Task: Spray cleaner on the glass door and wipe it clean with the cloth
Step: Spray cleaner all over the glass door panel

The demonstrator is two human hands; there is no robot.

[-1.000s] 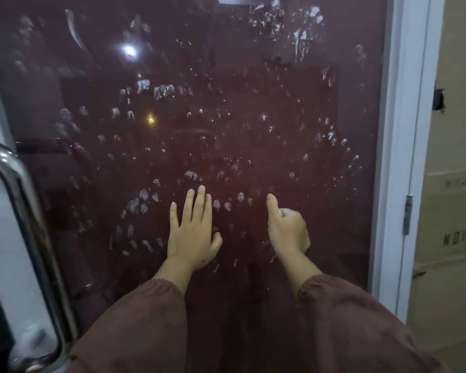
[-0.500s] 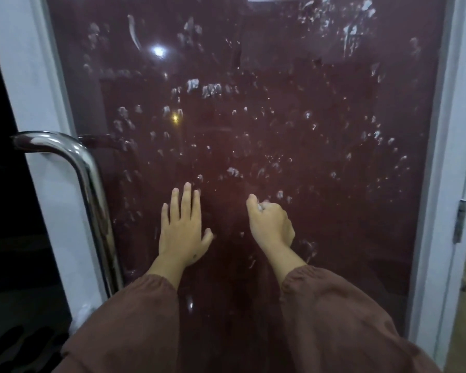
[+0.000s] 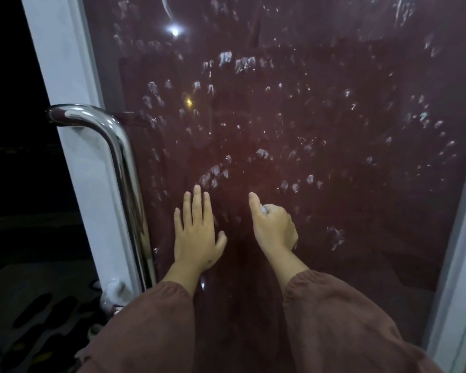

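Left hand [image 3: 195, 235] is flat, fingers together and pointing up, thumb out to the side. Right hand [image 3: 273, 228] is curled into a loose fist with the thumb stretched upward (something small and white peeks from it). Both forearms in loose brown sleeves [image 3: 342, 324].

dark floor [image 3: 24, 265], white frame [image 3: 73, 135]

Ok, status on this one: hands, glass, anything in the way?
Left hand flat on dark glass door. Right hand fisted around something small and white. Foam spots unwiped. Nothing blocking.
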